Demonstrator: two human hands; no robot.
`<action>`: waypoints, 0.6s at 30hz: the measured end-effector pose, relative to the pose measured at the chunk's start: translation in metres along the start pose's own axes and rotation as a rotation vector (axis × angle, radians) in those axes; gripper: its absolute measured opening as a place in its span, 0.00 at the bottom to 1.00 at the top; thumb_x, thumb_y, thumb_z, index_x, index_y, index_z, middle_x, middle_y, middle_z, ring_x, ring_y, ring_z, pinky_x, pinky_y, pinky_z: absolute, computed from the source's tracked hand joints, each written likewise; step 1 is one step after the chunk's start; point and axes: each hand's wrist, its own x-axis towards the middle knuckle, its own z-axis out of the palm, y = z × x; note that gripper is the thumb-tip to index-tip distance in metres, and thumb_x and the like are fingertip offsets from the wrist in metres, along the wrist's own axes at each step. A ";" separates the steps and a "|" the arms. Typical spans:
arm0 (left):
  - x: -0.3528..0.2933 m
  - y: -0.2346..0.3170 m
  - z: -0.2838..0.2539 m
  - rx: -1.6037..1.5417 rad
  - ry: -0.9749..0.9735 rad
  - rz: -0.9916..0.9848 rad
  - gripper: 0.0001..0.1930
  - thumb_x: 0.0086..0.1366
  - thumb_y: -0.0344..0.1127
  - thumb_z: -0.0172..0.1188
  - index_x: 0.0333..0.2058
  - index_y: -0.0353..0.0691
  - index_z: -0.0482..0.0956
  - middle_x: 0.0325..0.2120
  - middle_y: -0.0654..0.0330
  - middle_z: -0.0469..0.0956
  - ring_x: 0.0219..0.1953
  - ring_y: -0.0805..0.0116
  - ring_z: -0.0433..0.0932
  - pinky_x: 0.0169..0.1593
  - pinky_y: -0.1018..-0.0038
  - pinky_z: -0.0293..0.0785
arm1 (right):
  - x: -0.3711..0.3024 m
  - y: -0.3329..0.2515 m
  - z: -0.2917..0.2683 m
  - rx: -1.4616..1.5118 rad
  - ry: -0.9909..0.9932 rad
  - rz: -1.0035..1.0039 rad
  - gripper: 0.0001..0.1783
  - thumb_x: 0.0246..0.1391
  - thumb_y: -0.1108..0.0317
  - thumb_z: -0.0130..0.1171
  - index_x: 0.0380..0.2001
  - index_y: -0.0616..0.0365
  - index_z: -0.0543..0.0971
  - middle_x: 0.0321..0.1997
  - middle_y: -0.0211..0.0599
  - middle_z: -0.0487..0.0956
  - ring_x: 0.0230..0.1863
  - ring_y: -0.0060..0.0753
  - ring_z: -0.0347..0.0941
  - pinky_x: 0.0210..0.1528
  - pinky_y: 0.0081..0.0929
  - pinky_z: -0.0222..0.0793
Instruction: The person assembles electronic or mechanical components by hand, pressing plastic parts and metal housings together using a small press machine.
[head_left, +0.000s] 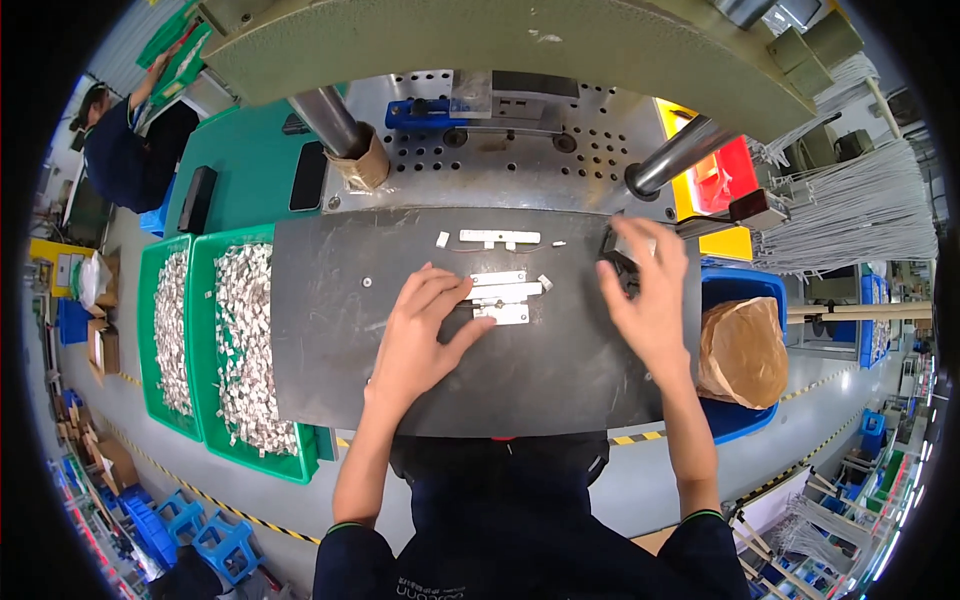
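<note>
My left hand (pixel 415 335) is at the left end of a small silvery metal fixture (pixel 502 292). Its thumb and fingertips are apart, touching or nearly touching the fixture's edges, with a short dark rod between them. My right hand (pixel 648 295) curves over a black object (pixel 617 252) at the mat's right, thumb and fingers spread; whether it grips that object I cannot tell. Behind the fixture lies a pale strip-shaped part (pixel 507 237) with a thin wire. Small white pieces lie around it, one (pixel 443 240) to its left and another (pixel 545 283) against the fixture.
A press frame (pixel 510 55) with two steel posts (pixel 335 125) spans the far side. Green bins (pixel 307 455) of small white parts stand left. At right are a blue bin (pixel 720 290) with a brown paper bag (pixel 745 350) and hanging wires (pixel 850 205). Another person (pixel 130 150) works far left.
</note>
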 end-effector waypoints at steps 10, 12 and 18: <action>0.007 -0.005 -0.009 0.095 -0.154 0.093 0.18 0.57 0.19 0.65 0.48 0.30 0.86 0.41 0.53 0.85 0.51 0.53 0.81 0.57 0.59 0.79 | -0.024 -0.025 0.050 0.469 -0.206 -0.083 0.18 0.57 0.78 0.68 0.52 0.61 0.84 0.42 0.45 0.83 0.45 0.50 0.78 0.53 0.37 0.73; 0.010 -0.010 -0.008 0.095 -0.165 0.126 0.19 0.56 0.18 0.65 0.48 0.30 0.86 0.40 0.53 0.85 0.50 0.53 0.81 0.56 0.60 0.79 | -0.026 -0.028 0.049 0.481 -0.147 -0.032 0.15 0.57 0.79 0.68 0.48 0.62 0.84 0.43 0.44 0.84 0.46 0.49 0.79 0.53 0.37 0.73; 0.012 -0.019 -0.012 -0.048 -0.095 0.127 0.18 0.55 0.21 0.68 0.47 0.31 0.86 0.39 0.53 0.85 0.47 0.55 0.82 0.53 0.61 0.82 | -0.024 -0.035 0.041 0.459 -0.181 0.006 0.12 0.53 0.79 0.70 0.42 0.63 0.83 0.42 0.41 0.85 0.48 0.49 0.80 0.53 0.37 0.74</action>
